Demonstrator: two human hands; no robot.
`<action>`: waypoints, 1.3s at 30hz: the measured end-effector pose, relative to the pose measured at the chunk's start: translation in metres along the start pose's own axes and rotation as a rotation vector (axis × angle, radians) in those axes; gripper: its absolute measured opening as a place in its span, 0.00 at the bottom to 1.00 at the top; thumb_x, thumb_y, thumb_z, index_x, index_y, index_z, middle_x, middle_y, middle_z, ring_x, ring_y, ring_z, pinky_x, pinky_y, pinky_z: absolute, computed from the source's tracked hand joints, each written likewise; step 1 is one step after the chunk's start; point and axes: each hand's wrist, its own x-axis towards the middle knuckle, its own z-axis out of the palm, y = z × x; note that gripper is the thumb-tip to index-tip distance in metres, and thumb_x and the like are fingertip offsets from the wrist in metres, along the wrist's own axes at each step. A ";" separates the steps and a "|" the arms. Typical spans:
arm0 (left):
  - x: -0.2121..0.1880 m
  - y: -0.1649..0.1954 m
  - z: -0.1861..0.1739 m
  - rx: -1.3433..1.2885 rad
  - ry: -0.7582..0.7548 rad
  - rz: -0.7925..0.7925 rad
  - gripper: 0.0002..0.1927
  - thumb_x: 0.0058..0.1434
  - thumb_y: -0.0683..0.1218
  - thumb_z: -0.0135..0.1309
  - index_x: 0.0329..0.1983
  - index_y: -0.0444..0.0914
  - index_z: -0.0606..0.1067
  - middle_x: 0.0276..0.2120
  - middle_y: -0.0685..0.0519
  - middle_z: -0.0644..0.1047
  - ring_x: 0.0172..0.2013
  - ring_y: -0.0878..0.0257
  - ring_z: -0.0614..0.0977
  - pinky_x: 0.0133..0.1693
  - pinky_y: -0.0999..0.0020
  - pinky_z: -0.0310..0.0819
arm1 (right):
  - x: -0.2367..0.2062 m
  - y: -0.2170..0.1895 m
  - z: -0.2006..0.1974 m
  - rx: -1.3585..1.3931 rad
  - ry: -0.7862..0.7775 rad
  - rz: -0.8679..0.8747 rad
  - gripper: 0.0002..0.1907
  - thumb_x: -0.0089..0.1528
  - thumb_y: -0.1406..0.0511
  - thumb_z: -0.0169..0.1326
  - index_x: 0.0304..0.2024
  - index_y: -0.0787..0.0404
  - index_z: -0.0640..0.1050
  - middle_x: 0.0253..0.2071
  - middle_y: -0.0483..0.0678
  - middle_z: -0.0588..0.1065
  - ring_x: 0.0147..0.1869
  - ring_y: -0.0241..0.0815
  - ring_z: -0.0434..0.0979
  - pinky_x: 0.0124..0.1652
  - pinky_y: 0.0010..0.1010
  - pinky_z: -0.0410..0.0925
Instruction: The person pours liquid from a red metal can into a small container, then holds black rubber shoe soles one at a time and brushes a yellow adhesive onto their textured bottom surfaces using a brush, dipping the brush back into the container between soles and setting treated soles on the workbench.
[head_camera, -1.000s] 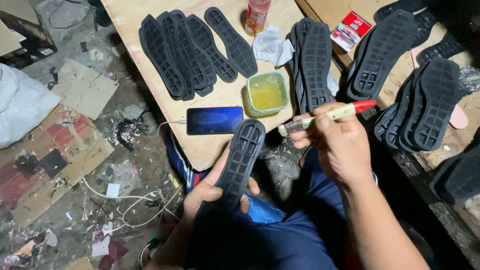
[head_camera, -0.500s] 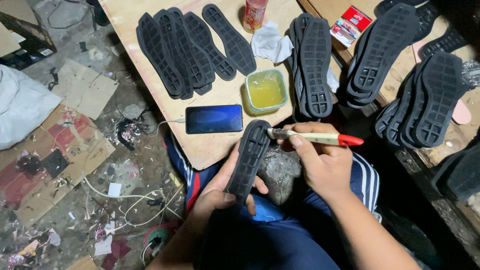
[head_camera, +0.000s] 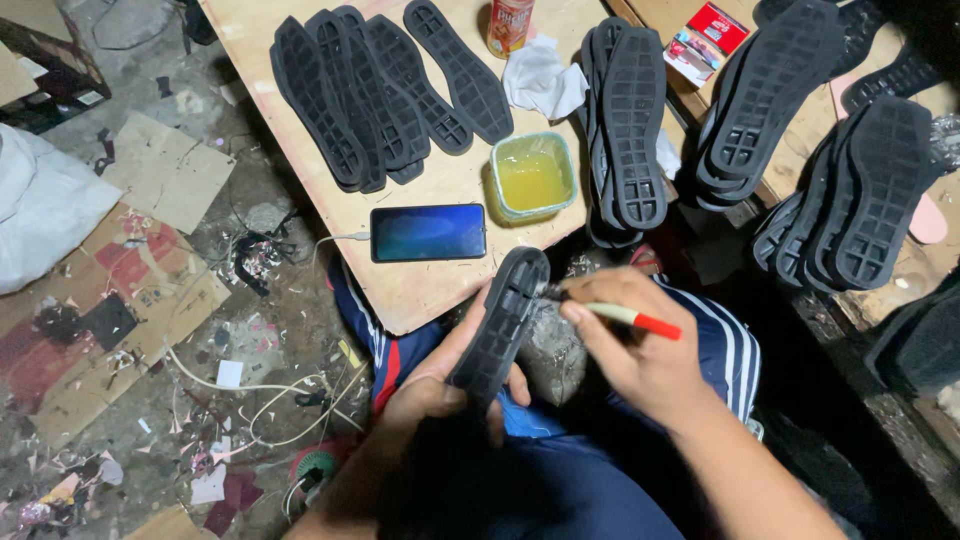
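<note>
1. Your left hand (head_camera: 440, 385) grips a black shoe sole (head_camera: 500, 320) from below; the fingers are closed around its lower end, thumb along one edge. The sole is held tilted above your lap, tread side up, its toe end pointing toward the wooden surface (head_camera: 420, 285) and reaching just over that surface's near edge.
2. Your right hand (head_camera: 640, 345) holds a brush with a pale handle and red end (head_camera: 625, 316). The fingers are closed on the handle, pinching it near the front. The brush tip touches the upper part of the sole.
3. A square, green-rimmed container of yellow liquid (head_camera: 533, 176) sits on the surface, just beyond the sole's toe end.
4. A smartphone (head_camera: 428, 232) lies flat beside the container, screen lit blue, with a white cable (head_camera: 335, 238) plugged into its left end.
5. A fan of black soles (head_camera: 375, 90) lies at the far left of the surface, overlapping one another.
6. A second stack of soles (head_camera: 630, 130) lies right of the container; a crumpled white cloth (head_camera: 540, 80) sits between the two groups, and a can (head_camera: 510, 25) stands behind it.
7. More sole stacks (head_camera: 870, 190) rest on the bench to your right, near a red and white packet (head_camera: 705, 38).
8. The floor (head_camera: 150, 330) at left is littered with cardboard and scraps.
</note>
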 end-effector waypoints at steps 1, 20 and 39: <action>0.000 0.003 0.001 -0.004 -0.021 -0.015 0.69 0.51 0.59 0.61 0.86 0.46 0.31 0.49 0.30 0.72 0.38 0.50 0.79 0.36 0.65 0.80 | 0.004 0.005 -0.004 -0.034 0.006 0.005 0.07 0.62 0.75 0.61 0.42 0.68 0.78 0.43 0.53 0.79 0.46 0.44 0.81 0.47 0.31 0.73; -0.009 0.005 0.000 -0.110 0.023 0.005 0.66 0.49 0.61 0.60 0.82 0.48 0.32 0.66 0.35 0.66 0.42 0.51 0.81 0.32 0.65 0.79 | 0.014 0.032 -0.001 0.202 0.132 0.293 0.06 0.64 0.71 0.60 0.43 0.68 0.80 0.40 0.48 0.78 0.41 0.37 0.78 0.43 0.27 0.71; -0.014 -0.009 -0.015 -0.283 0.059 0.229 0.57 0.62 0.51 0.56 0.82 0.48 0.30 0.78 0.47 0.50 0.61 0.45 0.73 0.55 0.49 0.76 | 0.108 0.135 0.034 -0.389 -0.161 0.237 0.13 0.60 0.59 0.66 0.42 0.59 0.84 0.35 0.55 0.81 0.39 0.53 0.82 0.39 0.38 0.71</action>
